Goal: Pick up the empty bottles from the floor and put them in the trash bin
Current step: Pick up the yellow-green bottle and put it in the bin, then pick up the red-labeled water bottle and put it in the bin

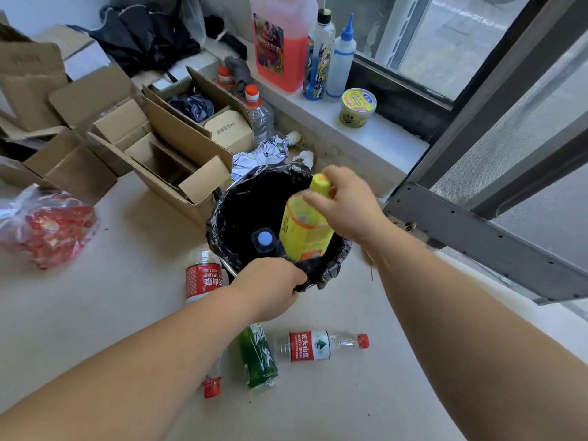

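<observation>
A round trash bin (334,265) lined with a black bag stands on the floor in the middle. My left hand (270,288) grips the bag at its near rim. My right hand (346,205) holds a yellow bottle (305,230) by the neck, upright over the bin's opening. Inside the bin a bottle with a blue cap (264,239) shows. On the floor lie a large red-label bottle (203,278) left of the bin, a green bottle (259,358) and a small red-label bottle (318,345) near me.
Open cardboard boxes (165,144) crowd the left back. A clear bag of red items (51,227) lies at the left. Upright red-capped bottles (259,116) stand behind the bin. A ledge (391,138) carries jugs and a cup. A window frame (477,237) is at the right.
</observation>
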